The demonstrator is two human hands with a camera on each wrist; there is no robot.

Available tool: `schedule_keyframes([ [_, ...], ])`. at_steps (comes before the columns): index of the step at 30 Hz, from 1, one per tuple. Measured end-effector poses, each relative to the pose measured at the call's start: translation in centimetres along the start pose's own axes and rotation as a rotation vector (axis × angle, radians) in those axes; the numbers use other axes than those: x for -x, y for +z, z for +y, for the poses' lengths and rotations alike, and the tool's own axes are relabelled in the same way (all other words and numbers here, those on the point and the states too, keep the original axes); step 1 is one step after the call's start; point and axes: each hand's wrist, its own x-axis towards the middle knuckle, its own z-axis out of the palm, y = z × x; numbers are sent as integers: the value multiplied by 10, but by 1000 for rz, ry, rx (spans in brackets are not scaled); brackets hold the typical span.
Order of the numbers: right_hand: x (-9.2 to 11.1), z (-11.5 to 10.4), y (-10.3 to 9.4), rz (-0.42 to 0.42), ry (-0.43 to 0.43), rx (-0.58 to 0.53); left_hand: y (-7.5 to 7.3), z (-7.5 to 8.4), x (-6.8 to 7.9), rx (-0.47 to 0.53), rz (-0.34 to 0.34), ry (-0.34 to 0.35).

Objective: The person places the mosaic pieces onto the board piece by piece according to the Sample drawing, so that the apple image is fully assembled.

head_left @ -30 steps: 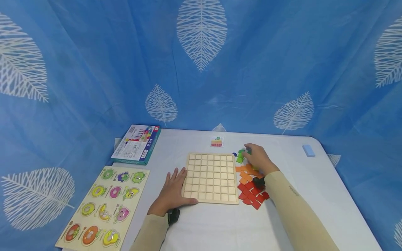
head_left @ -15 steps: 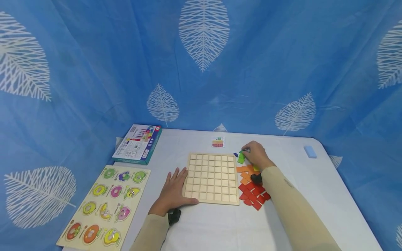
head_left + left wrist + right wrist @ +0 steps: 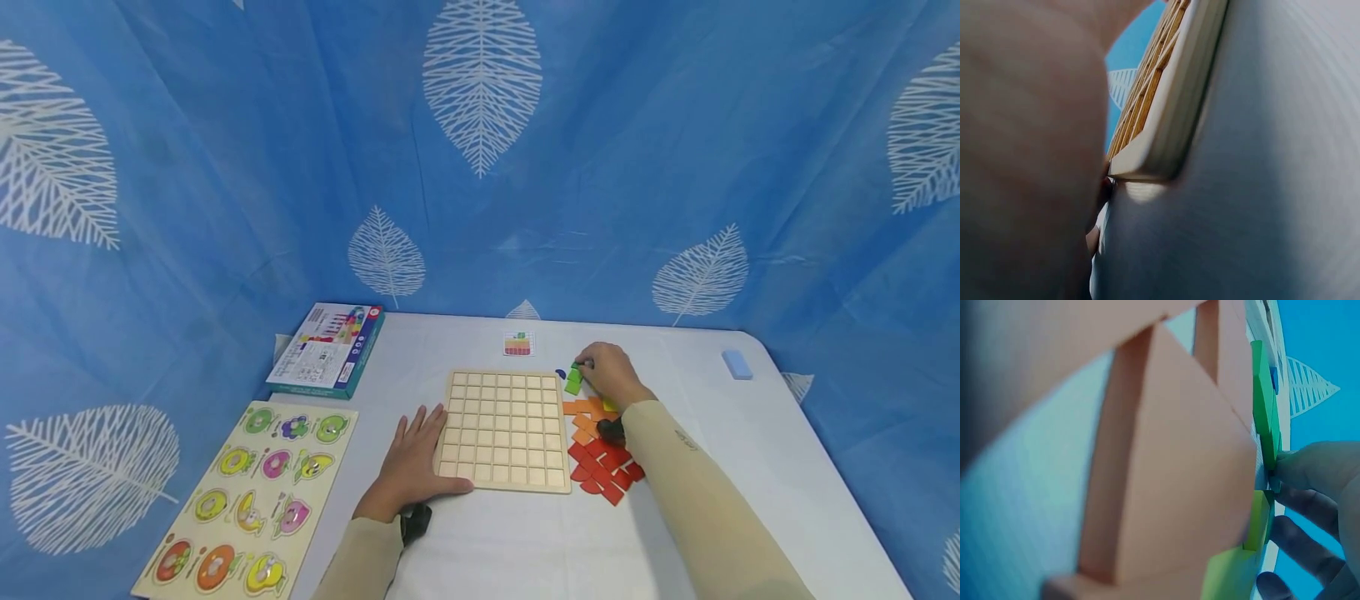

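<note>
My left hand lies on the left edge of a square wooden grid board, fingers spread and thumb along the near edge. In the left wrist view the board's rounded corner shows beside the palm. My right hand is past the board's far right corner, thumb and forefinger pinching a small dark green tile, mostly hidden by them. Bright green tiles lie just left of those fingertips. Nearer are orange tiles, a partly covered yellow tile and red tiles.
A small pattern card lies behind the board, and a dark blue piece by its corner. At left are a flat box and a fruit puzzle board. A light blue block sits far right.
My right hand has drawn its fingers together at the green tiles, shifting slightly left. My left hand stays on the board.
</note>
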Motion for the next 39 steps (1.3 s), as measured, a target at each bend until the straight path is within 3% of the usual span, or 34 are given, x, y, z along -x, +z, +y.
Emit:
schedule_keyframes([
  [8, 1, -1, 0, 4, -20, 39, 1, -2, -1, -8, 1, 7],
  [19, 2, 4, -1, 29, 52, -111, 2, -2, 0, -9, -2, 3],
  [25, 3, 3, -4, 21, 70, -140, 4, -3, -1, -9, -3, -3],
  [39, 3, -9, -4, 43, 1, -144, 2, -1, 1, -13, 10, -1],
])
